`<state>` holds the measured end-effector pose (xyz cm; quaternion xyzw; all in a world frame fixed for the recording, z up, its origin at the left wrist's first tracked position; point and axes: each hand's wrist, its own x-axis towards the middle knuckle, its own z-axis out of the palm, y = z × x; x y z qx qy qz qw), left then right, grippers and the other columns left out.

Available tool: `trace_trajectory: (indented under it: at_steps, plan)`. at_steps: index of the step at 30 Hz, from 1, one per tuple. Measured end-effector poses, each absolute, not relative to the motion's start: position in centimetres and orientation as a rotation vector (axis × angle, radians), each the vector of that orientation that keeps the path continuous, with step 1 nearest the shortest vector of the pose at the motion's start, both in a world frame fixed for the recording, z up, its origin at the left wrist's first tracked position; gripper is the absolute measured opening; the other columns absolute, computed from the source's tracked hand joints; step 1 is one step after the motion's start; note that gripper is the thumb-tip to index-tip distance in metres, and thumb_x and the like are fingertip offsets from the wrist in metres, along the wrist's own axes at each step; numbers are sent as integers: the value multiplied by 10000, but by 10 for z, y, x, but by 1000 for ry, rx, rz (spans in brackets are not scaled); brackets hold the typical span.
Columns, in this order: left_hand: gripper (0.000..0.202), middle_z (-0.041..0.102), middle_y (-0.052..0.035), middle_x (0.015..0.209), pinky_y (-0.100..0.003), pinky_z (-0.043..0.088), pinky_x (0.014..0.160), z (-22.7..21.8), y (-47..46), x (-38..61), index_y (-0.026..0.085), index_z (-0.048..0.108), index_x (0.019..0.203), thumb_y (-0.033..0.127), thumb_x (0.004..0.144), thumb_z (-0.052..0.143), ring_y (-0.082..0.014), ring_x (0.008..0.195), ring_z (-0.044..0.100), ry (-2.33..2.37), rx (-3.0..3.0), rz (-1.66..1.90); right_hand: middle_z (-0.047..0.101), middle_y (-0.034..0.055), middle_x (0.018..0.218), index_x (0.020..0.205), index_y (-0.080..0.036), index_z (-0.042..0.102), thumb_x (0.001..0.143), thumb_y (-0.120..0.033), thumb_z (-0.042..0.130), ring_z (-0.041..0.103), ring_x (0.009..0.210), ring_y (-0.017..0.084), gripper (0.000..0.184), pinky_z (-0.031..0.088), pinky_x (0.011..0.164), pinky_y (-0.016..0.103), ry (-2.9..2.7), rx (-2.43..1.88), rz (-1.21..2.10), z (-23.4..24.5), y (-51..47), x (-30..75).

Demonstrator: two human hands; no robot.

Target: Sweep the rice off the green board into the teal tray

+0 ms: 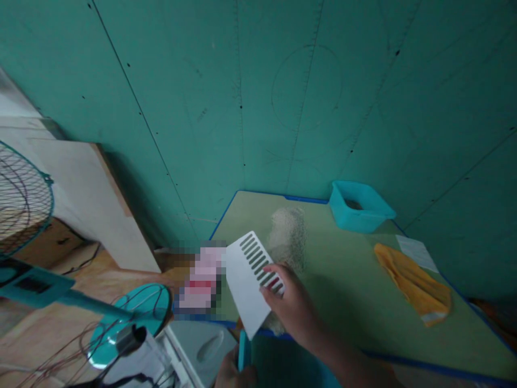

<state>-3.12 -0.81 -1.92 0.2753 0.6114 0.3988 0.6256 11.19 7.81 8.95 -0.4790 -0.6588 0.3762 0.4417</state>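
My right hand [286, 296] pinches a flat white card with a row of slots [246, 288] by its slotted side, holding it tilted over the table's front edge. Behind the card, a heap of pale granules [287, 231] spreads over the table; a little more shows by the front edge, partly hidden by my wrist. Low in the view, my left hand [234, 372] is closed around the upright turquoise rim [244, 350] of what looks like a tub [294, 364] below the table edge. Most of that tub is cut off by the frame.
The pale green table [339, 280] has a blue edge and stands against a green wall. On it are a turquoise basin [359, 207], a yellow cloth [416, 283], a paper [416, 251] and a blurred-out pink item [202, 277]. A fan [117, 312] and loose cables stand left.
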Motion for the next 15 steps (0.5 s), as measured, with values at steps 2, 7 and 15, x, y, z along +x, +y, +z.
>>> trace_trajectory:
  at_steps: [2,7,15]
  plan:
    - [159,621,19,445,-286,397,483,-15,-8,-27,170,630,600,148,460,558,-165,441,528,1383,632,915,610,62,986,992,-201,569,699,-106,552,600,895,200,309,499,767,336,-1626,-1193,905,92,77,116]
    - [199,626,-8,486,-318,426,537,-10,-10,-24,161,635,646,164,462,559,-207,510,568,1285,588,951,612,58,990,1044,-214,584,722,-141,555,619,811,174,332,533,676,299,-1540,-1136,991,93,74,116]
    - [168,581,27,442,-296,392,507,-22,-7,-33,177,620,590,152,428,585,-164,459,497,1371,613,886,555,84,1105,1151,-211,527,714,-136,577,632,903,189,447,569,683,309,-1412,-1008,1301,89,80,110]
